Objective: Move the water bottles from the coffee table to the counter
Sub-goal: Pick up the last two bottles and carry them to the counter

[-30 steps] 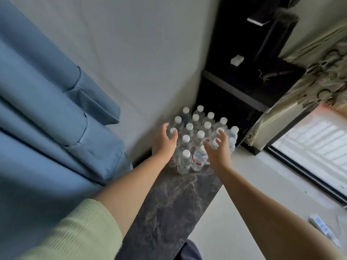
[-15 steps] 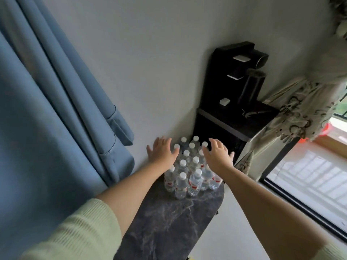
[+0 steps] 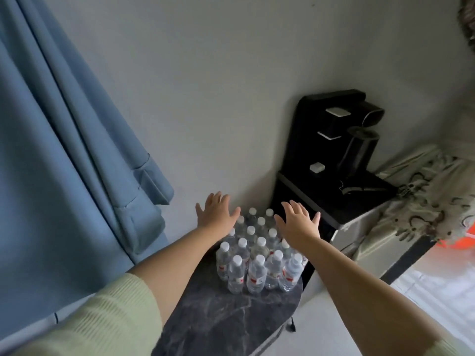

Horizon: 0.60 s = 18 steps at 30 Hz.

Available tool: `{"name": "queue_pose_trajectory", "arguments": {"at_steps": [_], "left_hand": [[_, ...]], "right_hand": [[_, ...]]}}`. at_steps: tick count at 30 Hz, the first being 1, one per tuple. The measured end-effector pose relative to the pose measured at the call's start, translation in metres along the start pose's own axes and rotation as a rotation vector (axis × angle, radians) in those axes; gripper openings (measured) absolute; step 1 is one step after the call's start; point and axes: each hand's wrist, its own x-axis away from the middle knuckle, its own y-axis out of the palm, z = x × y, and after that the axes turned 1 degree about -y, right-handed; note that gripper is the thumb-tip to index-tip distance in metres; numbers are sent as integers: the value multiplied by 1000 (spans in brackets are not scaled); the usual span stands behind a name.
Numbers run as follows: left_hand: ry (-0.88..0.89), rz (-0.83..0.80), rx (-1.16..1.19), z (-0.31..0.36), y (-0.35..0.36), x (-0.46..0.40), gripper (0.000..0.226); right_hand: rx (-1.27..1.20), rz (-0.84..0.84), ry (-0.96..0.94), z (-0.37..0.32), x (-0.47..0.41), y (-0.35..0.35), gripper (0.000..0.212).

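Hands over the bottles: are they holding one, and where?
No. The left hand and the right hand are spread flat with straight fingers above the water bottles on the dark table. Neither grips a bottle.

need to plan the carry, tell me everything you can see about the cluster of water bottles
The water bottles are small clear plastic ones with white screw caps and red-and-white labels. All stand upright, packed tight in rows at the far end of the dark marbled table, near the wall. Caps look shut. The left hand and right hand are spread open above the back rows; contact is unclear.
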Motion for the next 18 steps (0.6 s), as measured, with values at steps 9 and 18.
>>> {"name": "queue_pose_trajectory", "arguments": {"at_steps": [9, 18], "left_hand": [[-246, 4, -34, 30, 27, 65, 59], [-661, 195, -49, -49, -7, 189, 53]], "right_hand": [[43, -145, -216, 37, -13, 2, 55], [106, -216, -596, -57, 40, 16, 51]]}}
